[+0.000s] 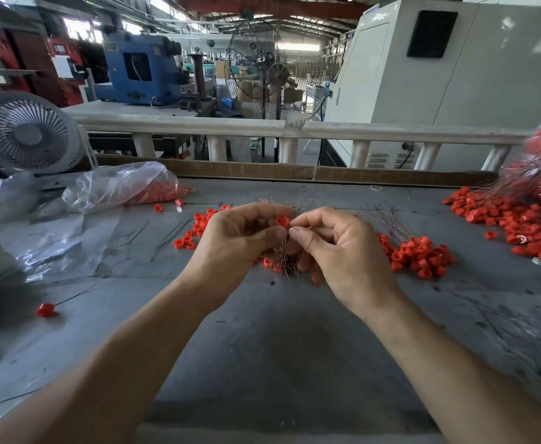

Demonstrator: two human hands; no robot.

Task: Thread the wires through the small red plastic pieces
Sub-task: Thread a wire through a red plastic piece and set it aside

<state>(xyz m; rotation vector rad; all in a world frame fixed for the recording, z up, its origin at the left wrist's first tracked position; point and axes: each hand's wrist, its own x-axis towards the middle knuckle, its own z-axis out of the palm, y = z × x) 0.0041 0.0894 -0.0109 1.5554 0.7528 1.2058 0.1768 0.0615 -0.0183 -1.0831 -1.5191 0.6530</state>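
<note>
A small red plastic piece (282,220) is held above the grey table (278,347), pinched at the fingertips of the left hand (233,241), whose fingers are also curled around a bundle of thin wires (286,261) that bristles out above and below the fist. The right hand (336,248) is brought up against the piece, its thumb and forefinger pinched together right at the rim; whether a single wire is gripped there cannot be told. Loose red pieces (198,225) are scattered behind the left hand, and a cluster of already wired pieces (419,254) lies just right of the right hand. A larger red heap (519,222) is seen at the far right, a clear plastic bag (124,184) and a white fan (27,133) at the far left.
</note>
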